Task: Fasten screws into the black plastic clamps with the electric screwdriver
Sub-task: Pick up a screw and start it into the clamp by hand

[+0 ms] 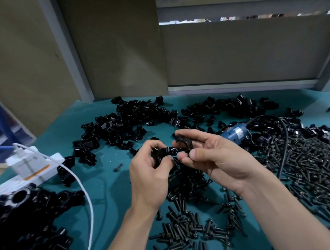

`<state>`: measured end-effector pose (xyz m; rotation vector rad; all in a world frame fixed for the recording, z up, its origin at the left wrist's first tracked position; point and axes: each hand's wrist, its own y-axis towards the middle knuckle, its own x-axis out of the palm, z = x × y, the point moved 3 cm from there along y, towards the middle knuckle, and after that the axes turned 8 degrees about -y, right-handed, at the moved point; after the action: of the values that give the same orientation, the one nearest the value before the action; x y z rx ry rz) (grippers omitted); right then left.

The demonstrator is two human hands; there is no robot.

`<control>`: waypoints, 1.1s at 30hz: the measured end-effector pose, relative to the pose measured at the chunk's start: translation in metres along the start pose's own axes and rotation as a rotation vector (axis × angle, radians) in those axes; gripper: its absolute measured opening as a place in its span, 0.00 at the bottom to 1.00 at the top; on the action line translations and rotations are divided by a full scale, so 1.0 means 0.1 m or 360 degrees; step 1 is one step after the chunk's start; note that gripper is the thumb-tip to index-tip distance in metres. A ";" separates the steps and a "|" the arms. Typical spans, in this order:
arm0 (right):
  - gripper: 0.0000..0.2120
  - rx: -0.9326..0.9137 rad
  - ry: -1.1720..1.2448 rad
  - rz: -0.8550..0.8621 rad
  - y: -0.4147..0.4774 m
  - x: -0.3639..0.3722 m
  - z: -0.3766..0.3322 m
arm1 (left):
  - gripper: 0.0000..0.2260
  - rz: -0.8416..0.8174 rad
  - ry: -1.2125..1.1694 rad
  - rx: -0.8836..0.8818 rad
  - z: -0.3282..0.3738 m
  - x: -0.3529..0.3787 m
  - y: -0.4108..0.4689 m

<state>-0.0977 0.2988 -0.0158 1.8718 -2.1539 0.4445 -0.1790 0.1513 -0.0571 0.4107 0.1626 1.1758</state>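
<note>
1. At the near left lies a heap of assembled clamps [29, 224], black and partly blurred.
2. Just beyond it a white power strip [45, 173] sits on the teal table mat [106, 192] with a charger plugged in. A white cable [87, 192] curves from it toward the near edge.
3. A single loose screw [118, 167] lies on the mat, left of the hands.
4. Across the far middle spreads a pile of black clamp parts [124, 124], reaching toward the right.
5. The left hand [150, 177] is raised over the mat at the centre, back toward the camera. Its fingers curl around a small clamp half [159, 154].
6. The right hand [216, 156] is just beside it, palm turned inward. Its thumb and fingertips pinch a curved clamp half [184, 142]. The two pieces meet between the hands.
7. The electric screwdriver [235, 135], blue-bodied, lies on the table just beyond the right hand, held by neither hand. Its black cord [282, 145] loops to the right and comes nearer.
8. A broad heap of black screws [312, 172] covers the right side, and more scattered screws [188, 227] lie near, below the wrists.
</note>
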 end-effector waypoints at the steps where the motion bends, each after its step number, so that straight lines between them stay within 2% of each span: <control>1: 0.23 -0.0018 -0.0014 0.0005 0.01 0.00 0.00 | 0.05 0.0007 -0.0012 -0.0002 0.00 0.00 0.00; 4: 0.23 -0.0076 -0.0155 0.0032 0.02 -0.01 0.00 | 0.05 0.0015 -0.0030 -0.0008 -0.03 -0.01 0.00; 7: 0.20 -0.0034 -0.0570 0.0140 0.00 -0.09 -0.04 | 0.05 0.0030 0.0031 -0.0016 -0.05 0.00 -0.03; 9: 0.22 0.0010 -0.0760 0.0336 0.03 -0.18 -0.12 | 0.04 0.0081 0.0072 -0.0029 -0.05 0.00 -0.03; 11: 0.29 -0.0050 -0.0889 0.0674 0.09 -0.34 -0.24 | 0.03 0.0133 0.0078 -0.0042 -0.05 -0.01 -0.01; 13: 0.35 -0.0143 -0.1511 0.1018 0.15 -0.50 -0.42 | 0.03 0.0175 0.0077 -0.0054 -0.06 -0.01 0.01; 15: 0.30 -0.0192 -0.2024 0.1129 0.25 -0.56 -0.52 | 0.06 0.0217 0.0086 -0.0057 -0.09 -0.02 0.01; 17: 0.23 -0.0180 -0.2181 0.1076 0.40 -0.55 -0.55 | 0.10 0.0249 0.0093 -0.0061 -0.10 -0.04 0.02; 20: 0.20 0.0128 -0.2522 0.0699 0.70 -0.47 -0.43 | 0.10 0.0283 0.0085 -0.0102 -0.12 -0.07 0.04; 22: 0.21 0.0351 -0.2645 0.0451 0.83 -0.45 -0.32 | 0.09 0.0297 0.0076 -0.0135 -0.12 -0.06 0.05; 25: 0.27 0.0494 -0.2836 0.0207 0.97 -0.45 -0.23 | 0.08 0.0321 0.0050 -0.0195 -0.11 -0.06 0.06; 28: 0.23 0.0503 -0.2956 0.0155 1.07 -0.39 -0.19 | 0.08 0.0334 0.0057 -0.0244 -0.10 -0.07 0.09; 33: 0.13 0.0414 -0.2866 0.0275 1.04 -0.41 -0.13 | 0.08 0.0330 0.0054 -0.0272 -0.08 -0.07 0.09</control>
<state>-0.1945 0.3543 -0.0262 2.5447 -3.1424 -1.7062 -0.1920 0.1500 -0.0614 0.2611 0.0482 1.3899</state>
